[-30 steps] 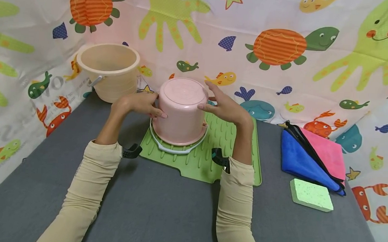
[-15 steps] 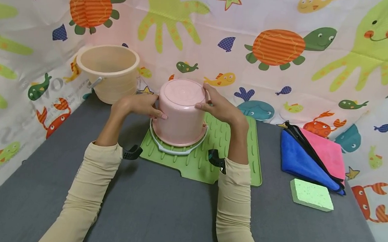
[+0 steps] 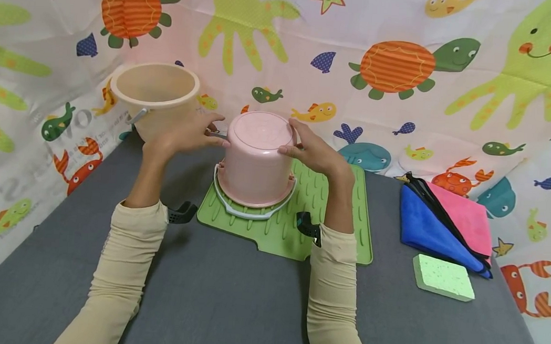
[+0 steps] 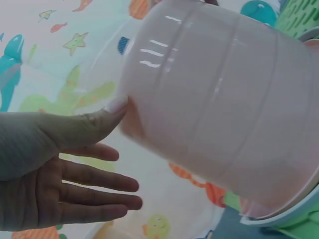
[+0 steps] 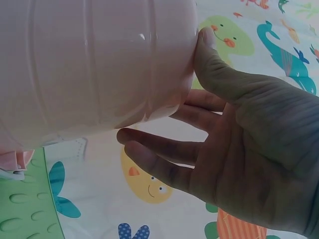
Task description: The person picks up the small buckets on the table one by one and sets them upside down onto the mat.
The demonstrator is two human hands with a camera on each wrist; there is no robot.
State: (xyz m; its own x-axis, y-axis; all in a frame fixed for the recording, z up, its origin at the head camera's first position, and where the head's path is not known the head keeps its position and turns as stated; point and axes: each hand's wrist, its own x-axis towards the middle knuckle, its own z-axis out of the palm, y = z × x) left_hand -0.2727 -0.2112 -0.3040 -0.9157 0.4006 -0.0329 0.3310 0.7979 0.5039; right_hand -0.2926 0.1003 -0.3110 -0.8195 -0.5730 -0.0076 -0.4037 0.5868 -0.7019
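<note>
A pink bucket (image 3: 259, 166) stands upside down on a green ridged mat (image 3: 334, 212). Its pale handle (image 3: 249, 215) lies around the rim on the mat. My left hand (image 3: 183, 135) is at the bucket's left side, fingers spread and off the wall; in the left wrist view the thumb tip (image 4: 115, 105) meets the bucket's bottom edge or lies just before it. My right hand (image 3: 319, 151) touches the right side near the upturned base. In the right wrist view its thumb (image 5: 209, 52) lies along the base edge, its fingers extended, some partly hidden behind the bucket.
A cream bucket (image 3: 152, 104) stands upright at the back left. At the right lie folded blue and pink cloths (image 3: 443, 219) and a pale green sponge (image 3: 443, 277). A printed curtain (image 3: 274, 30) hangs behind the grey table (image 3: 234, 306).
My left hand has drawn back left from the bucket's wall and its fingers have spread. My right hand has come in from the right to touch the bucket. The bucket stays in place.
</note>
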